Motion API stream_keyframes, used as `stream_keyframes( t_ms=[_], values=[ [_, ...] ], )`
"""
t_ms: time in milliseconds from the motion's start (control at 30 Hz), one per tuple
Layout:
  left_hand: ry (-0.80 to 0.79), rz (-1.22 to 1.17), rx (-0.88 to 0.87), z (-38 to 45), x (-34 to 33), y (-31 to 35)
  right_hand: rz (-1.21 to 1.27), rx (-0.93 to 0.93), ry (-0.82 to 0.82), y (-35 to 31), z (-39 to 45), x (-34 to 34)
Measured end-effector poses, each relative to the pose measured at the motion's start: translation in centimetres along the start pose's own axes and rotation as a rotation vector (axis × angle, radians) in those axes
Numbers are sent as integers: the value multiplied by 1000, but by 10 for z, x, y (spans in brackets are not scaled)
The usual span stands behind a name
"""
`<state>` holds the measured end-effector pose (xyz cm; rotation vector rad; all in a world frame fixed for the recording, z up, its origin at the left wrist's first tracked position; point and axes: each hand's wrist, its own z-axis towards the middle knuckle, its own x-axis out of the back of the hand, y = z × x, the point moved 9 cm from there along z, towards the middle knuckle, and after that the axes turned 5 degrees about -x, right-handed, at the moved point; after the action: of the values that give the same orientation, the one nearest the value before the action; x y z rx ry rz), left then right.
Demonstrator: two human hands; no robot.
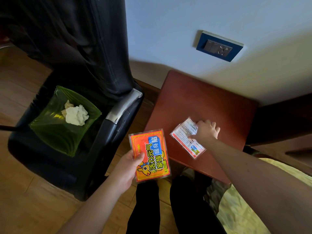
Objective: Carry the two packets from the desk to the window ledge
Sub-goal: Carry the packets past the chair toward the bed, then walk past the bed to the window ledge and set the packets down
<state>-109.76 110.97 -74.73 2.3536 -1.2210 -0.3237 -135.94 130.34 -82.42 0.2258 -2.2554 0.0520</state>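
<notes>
An orange and red packet (150,155) with a blue label and a cartoon deer is held face up in my left hand (129,168), thumb on its left edge, just off the desk's left side. A second packet (186,138), white printed side up, lies on the reddish-brown desk (207,102) near its front edge. My right hand (206,130) rests on that packet's right edge, fingers curled down onto it; the packet still lies flat. The window ledge is not in view.
A black bin (55,149) with a green liner (55,130) and crumpled tissue stands at the left on the wooden floor. A dark curtain (84,39) hangs behind it. A blue wall socket (218,46) sits above the desk. My dark-trousered legs (168,208) are below, bedding at right.
</notes>
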Motion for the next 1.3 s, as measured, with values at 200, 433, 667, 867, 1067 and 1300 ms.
stream_keyframes(
  t_ms=[200, 433, 667, 867, 1067, 1300],
  values=[
    [-3, 23, -19, -15, -4, 10, 304, 6, -177, 10, -15, -5],
    [-73, 123, -67, -50, -30, 43, 704, 57, -291, 30, -61, 35],
    [-185, 146, -111, -104, -59, 95, 1274, 18, -411, 55, -145, 105],
    [-257, 145, -185, -150, -81, 148, 1542, -46, -464, 78, -207, 145],
    [-295, 194, -257, -185, -89, 188, 1649, -52, -373, 96, -263, 169],
    [-455, 291, -311, -220, -91, 213, 1811, -53, -238, 95, -340, 176]
  ],
)
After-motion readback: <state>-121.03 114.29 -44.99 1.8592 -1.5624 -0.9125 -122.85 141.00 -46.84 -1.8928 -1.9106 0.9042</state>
